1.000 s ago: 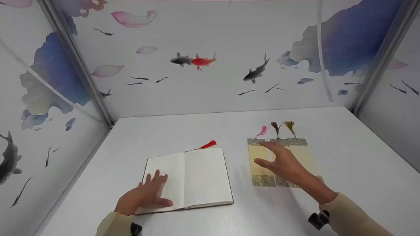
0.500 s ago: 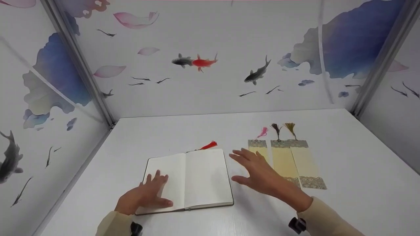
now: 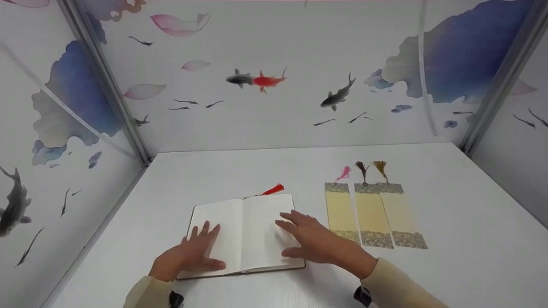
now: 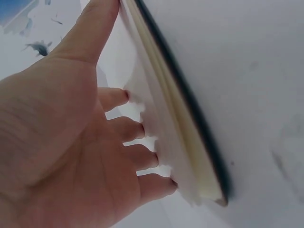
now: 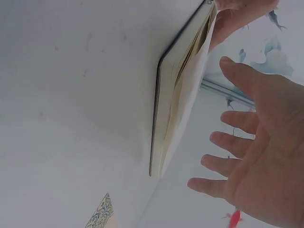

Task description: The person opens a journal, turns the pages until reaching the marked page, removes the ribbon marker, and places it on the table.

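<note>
An open notebook (image 3: 257,239) with blank white pages and a dark cover lies on the white table. My left hand (image 3: 188,252) rests on its left page with fingers spread; in the left wrist view the fingertips (image 4: 151,159) press on the paper. My right hand (image 3: 314,239) hovers over the right page's outer edge, fingers extended and holding nothing; the right wrist view shows a gap between this hand (image 5: 266,147) and the pages (image 5: 183,109). A red tassel (image 3: 273,189) sticks out past the notebook's top edge, and whatever it hangs from is hidden.
To the right lie three yellow bookmarks with patterned ends: one with a pink tassel (image 3: 341,211), one with a dark brown tassel (image 3: 372,214), one with an olive-gold tassel (image 3: 400,214). The last two touch or overlap. Fish-painted walls (image 3: 274,124) enclose the table (image 3: 222,171).
My right hand has moved left, from above the bookmarks to above the notebook's right page, uncovering the bookmarks. The left hand stays on the left page.
</note>
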A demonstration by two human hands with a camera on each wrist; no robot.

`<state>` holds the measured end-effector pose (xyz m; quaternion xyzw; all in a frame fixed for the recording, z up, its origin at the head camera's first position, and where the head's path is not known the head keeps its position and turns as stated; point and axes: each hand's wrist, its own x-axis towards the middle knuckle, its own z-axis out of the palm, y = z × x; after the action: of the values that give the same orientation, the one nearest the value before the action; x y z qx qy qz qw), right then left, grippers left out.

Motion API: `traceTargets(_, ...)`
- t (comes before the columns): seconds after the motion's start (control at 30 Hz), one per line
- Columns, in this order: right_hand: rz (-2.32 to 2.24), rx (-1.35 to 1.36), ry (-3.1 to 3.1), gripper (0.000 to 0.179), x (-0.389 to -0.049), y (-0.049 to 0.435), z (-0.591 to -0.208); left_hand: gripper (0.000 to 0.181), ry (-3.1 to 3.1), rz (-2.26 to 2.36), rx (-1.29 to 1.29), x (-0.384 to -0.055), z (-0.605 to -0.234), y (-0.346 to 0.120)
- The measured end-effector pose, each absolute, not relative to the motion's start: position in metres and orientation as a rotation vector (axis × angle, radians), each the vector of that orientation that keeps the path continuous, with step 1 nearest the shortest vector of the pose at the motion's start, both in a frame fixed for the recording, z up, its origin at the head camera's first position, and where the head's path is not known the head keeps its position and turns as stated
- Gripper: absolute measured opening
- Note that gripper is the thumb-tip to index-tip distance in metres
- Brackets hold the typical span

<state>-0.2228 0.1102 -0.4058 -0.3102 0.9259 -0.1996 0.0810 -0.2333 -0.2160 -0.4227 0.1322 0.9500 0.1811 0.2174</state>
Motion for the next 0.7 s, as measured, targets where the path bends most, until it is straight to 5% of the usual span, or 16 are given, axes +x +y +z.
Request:
traceTargets(0.37,-0.316,-0.994,2.728,0.081,-0.221,0.082,-0.414,0.113,2.638,0.420,0.343,-0.236,-0.425,-0.212)
traceTargets(0.7,-0.285,-0.964,2.672,0.069,-0.225,0.073,-0.414,0.112,2.634,0.432,0.337,-0.236,-0.423,-0.213)
